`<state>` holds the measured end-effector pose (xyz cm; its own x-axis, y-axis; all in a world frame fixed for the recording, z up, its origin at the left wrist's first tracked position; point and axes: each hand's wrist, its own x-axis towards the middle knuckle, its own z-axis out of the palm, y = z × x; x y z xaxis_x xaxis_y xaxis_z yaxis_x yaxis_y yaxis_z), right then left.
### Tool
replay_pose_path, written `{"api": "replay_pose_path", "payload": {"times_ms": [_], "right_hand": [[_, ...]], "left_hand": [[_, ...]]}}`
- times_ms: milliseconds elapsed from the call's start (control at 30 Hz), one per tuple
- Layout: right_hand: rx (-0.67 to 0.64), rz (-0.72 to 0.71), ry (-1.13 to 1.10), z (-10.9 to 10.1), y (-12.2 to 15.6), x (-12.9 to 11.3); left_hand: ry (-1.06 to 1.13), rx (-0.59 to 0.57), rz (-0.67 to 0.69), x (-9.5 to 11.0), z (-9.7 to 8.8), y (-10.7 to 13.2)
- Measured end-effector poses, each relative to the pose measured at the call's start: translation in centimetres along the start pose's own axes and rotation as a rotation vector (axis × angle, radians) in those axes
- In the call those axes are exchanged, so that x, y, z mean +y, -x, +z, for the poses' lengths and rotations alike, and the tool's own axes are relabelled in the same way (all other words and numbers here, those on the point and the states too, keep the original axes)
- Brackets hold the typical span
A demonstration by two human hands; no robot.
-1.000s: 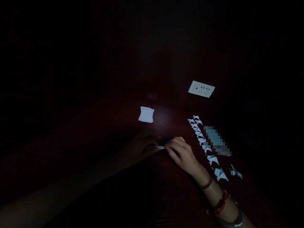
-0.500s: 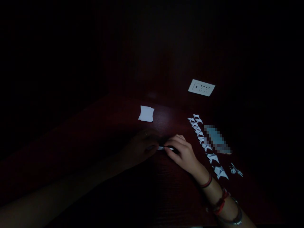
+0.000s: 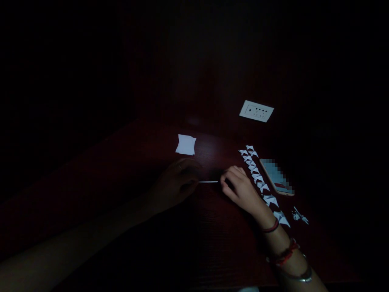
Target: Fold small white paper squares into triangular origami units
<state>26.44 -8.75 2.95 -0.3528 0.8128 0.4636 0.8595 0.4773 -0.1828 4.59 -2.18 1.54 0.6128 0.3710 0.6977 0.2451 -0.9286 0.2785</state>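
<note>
My left hand (image 3: 180, 180), deep in shadow, has its fingers closed on one end of a thin white paper (image 3: 208, 181). Only a narrow strip of the paper shows, seen nearly edge-on, and the left fingers hide the rest. Just past the strip's right end is my right hand (image 3: 238, 186), its fingers curled and the thumb tip close to the fingertips. A small dark gap separates it from the strip. Whether anything is inside the right fingers is hidden. Bracelets circle the right wrist and forearm.
A stack of white paper squares (image 3: 186, 145) lies beyond the hands on the dark red table (image 3: 225, 235). Folded white paper pieces (image 3: 258, 178) line up at right, beside a phone (image 3: 277, 176) and small white scraps (image 3: 300, 215). A socket plate (image 3: 257, 111) is behind.
My right hand has moved right, off the white paper, and more of the strip shows between the hands. My left hand has shifted slightly left and away from me, still holding the paper.
</note>
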Motion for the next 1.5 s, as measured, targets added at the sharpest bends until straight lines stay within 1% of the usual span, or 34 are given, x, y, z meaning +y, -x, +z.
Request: {"api": "replay_pose_path", "payload": {"times_ms": [100, 167, 233, 300, 367, 433, 600, 733, 967, 1200, 1367, 1500], "right_hand": [[0.102, 0.085, 0.001, -0.7, 0.2, 1.2], [0.132, 0.092, -0.034, -0.6, 0.3, 1.0], [0.103, 0.045, -0.057, 0.0, 0.2, 0.2], [0.065, -0.02, -0.064, 0.7, 0.0, -0.9], [0.037, -0.043, -0.043, 1.4, -0.1, -1.7], [0.04, -0.049, -0.023, 1.9, -0.1, -2.0], [0.074, -0.049, 0.003, 2.1, -0.2, -2.1], [0.074, -0.066, 0.016, 1.9, -0.2, -2.4], [0.044, -0.086, 0.007, 1.8, -0.2, -2.6], [0.028, -0.109, 0.027, 1.9, -0.3, -2.6], [0.027, -0.105, 0.038, 1.7, -0.3, -2.2], [0.061, -0.007, -0.006, 1.7, -0.1, -1.2]], "left_hand": [[-0.016, 0.038, -0.048, -0.6, -0.2, 0.0], [-0.02, 0.031, -0.06, -0.9, 0.0, 0.1], [-0.032, -0.003, -0.046, -1.0, 0.5, 0.4], [-0.025, -0.007, -0.02, -0.8, 0.9, 0.6], [-0.017, -0.004, 0.009, -0.5, 1.2, 0.7], [-0.033, -0.001, 0.037, -0.2, 1.4, 0.7], [-0.18, 0.006, 0.081, 0.4, 1.4, 0.6], [-0.225, -0.02, 0.045, 0.9, 1.2, 0.6], [-0.182, -0.059, -0.023, 1.0, 1.0, 0.6], [-0.15, -0.073, -0.028, 1.0, 1.1, 0.5], [-0.071, -0.095, -0.04, 0.3, 0.9, 0.4], [-0.062, -0.059, -0.074, -1.0, 0.4, 0.4]]}}
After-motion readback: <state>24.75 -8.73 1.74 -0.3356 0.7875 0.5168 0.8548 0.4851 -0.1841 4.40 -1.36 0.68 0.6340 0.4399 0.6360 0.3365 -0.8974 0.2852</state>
